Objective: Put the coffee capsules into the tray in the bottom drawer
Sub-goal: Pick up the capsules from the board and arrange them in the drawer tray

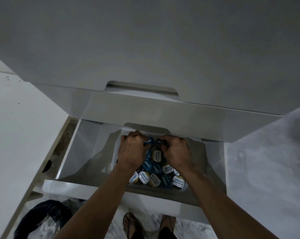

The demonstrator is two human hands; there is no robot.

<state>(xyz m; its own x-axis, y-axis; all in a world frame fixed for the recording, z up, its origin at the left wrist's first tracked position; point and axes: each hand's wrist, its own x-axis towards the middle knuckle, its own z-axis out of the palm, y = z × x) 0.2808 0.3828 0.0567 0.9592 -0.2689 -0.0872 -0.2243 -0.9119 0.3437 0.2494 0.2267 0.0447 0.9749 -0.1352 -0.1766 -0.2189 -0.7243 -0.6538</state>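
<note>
Coffee capsules (155,171) lie heaped in the tray (115,152) of the open bottom drawer (71,149), right beneath both my hands. My left hand (132,149) curls round a blue-lidded capsule, my right hand (176,150) round a dark one, both at the tray's far end. The lids are flat printed foil discs on small rounded cups; the tray is smooth pale plastic.

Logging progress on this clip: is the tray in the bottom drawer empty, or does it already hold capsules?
Not empty. Many coffee capsules lie in the tray; both hands reach into it, fingers curled on capsules.
</note>
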